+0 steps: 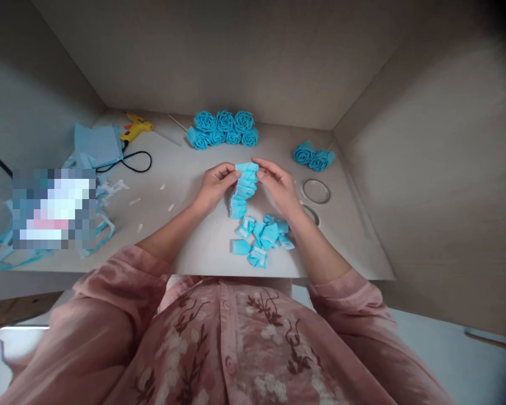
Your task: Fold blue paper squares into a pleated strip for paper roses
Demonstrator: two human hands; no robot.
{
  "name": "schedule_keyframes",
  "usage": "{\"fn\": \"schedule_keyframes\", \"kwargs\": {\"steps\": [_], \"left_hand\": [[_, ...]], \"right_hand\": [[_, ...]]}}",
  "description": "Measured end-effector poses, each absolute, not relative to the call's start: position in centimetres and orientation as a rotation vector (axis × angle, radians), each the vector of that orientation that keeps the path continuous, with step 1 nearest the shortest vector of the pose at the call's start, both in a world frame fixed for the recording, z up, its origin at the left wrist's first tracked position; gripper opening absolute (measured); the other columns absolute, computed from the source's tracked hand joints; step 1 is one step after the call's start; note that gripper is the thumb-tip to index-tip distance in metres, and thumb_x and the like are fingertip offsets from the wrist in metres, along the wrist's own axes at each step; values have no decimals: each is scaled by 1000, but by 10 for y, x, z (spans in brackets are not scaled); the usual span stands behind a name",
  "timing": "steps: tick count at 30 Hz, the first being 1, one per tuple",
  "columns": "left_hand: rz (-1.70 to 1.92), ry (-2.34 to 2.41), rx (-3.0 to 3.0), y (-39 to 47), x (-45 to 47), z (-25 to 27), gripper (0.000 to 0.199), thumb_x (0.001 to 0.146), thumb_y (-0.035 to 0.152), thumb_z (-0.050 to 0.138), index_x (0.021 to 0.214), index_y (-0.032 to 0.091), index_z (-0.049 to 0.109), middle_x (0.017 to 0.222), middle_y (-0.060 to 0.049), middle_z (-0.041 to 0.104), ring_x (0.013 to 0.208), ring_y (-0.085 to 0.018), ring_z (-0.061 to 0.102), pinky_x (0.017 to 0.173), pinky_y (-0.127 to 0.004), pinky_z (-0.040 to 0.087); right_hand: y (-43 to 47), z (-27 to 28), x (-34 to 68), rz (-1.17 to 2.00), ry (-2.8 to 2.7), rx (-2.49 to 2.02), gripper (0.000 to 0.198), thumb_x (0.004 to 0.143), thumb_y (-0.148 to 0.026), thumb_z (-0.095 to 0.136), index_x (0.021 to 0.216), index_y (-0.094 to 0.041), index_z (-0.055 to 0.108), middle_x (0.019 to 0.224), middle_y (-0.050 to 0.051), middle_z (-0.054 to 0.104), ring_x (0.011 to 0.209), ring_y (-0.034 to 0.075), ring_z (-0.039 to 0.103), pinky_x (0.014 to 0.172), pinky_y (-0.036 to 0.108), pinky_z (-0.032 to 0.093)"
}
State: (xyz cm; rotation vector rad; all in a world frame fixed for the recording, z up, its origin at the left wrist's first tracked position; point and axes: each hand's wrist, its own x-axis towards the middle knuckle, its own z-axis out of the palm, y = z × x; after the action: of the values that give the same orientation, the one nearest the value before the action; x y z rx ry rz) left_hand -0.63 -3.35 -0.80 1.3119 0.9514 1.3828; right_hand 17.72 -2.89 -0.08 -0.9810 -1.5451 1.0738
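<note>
Between my hands hangs a blue pleated strip [245,188], its folded pieces joined in a row and its lower end trailing toward me. My left hand [217,183] pinches the strip's upper left corner between thumb and fingers. At the upper right corner, the thumb and fingertips of my right hand [276,183] close on the same strip. Just below it on the table lies a loose pile of small folded blue pieces [265,235], some showing white patches. Part of this pile is close to my right forearm.
Several blue fabric roses [225,129] stand grouped at the back, with two more roses [314,156] at right. Tape rolls [316,192] lie near my right wrist. A yellow glue gun [135,127], blue sheets [96,146] and strip scraps [103,228] occupy the left. Panels [430,157] enclose the table.
</note>
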Motion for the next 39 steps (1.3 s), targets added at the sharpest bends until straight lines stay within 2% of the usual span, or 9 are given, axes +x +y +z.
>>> {"fn": "schedule_keyframes", "kwargs": {"steps": [3, 9, 15, 21, 28, 34, 39], "left_hand": [[1384, 941, 1313, -34, -7, -7, 29, 78, 41, 76, 72, 17, 61, 61, 3, 57, 58, -9, 52, 59, -21, 42], [1379, 918, 1296, -33, -9, -4, 30, 78, 40, 77, 71, 17, 60, 58, 4, 56, 53, -9, 51, 54, -21, 42], [1439, 904, 1088, -22, -17, -6, 27, 81, 40, 74, 77, 18, 59, 63, 3, 59, 53, -10, 55, 49, -20, 46], [1403, 1045, 936, -8, -23, -22, 23, 87, 32, 70, 78, 18, 55, 64, 3, 58, 56, -9, 58, 55, -21, 53], [1341, 1064, 913, -6, -21, -26, 25, 87, 33, 69, 79, 18, 50, 65, 2, 61, 58, -9, 60, 61, -22, 56], [1343, 1126, 936, -4, -21, -23, 24, 83, 26, 72, 90, 20, 50, 66, 3, 63, 60, -10, 63, 60, -23, 55], [1326, 1193, 1004, 4, -22, -20, 19, 82, 16, 70, 83, 18, 51, 60, 4, 62, 52, -9, 61, 55, -21, 53]], "right_hand": [[-27, 4, 178, 1053, -1572, -976, 49, 87, -56, 66, 125, -25, 69, 112, 6, 72, 108, 22, 67, 97, 40, 55], [-14, 15, 179, 1019, -1670, -990, 46, 86, -52, 68, 124, -26, 69, 96, 3, 72, 88, 18, 67, 84, 36, 57], [-9, 32, 200, 960, -1662, -1037, 41, 90, -49, 63, 125, -27, 68, 101, 4, 74, 88, 15, 67, 81, 32, 58], [-29, 27, 227, 979, -1690, -1142, 36, 85, -41, 67, 116, -23, 73, 95, 3, 77, 83, 15, 68, 78, 31, 57], [-50, 7, 222, 897, -2184, -1224, 26, 89, -28, 61, 110, -23, 76, 94, 3, 77, 80, 17, 66, 78, 34, 52], [-44, 9, 206, 693, -2684, -806, 26, 91, -17, 61, 111, -21, 77, 107, 9, 73, 104, 22, 63, 94, 38, 47], [-42, 13, 197, 528, -2921, -633, 25, 92, -14, 60, 109, -23, 77, 99, 8, 72, 99, 22, 60, 92, 35, 45]]}}
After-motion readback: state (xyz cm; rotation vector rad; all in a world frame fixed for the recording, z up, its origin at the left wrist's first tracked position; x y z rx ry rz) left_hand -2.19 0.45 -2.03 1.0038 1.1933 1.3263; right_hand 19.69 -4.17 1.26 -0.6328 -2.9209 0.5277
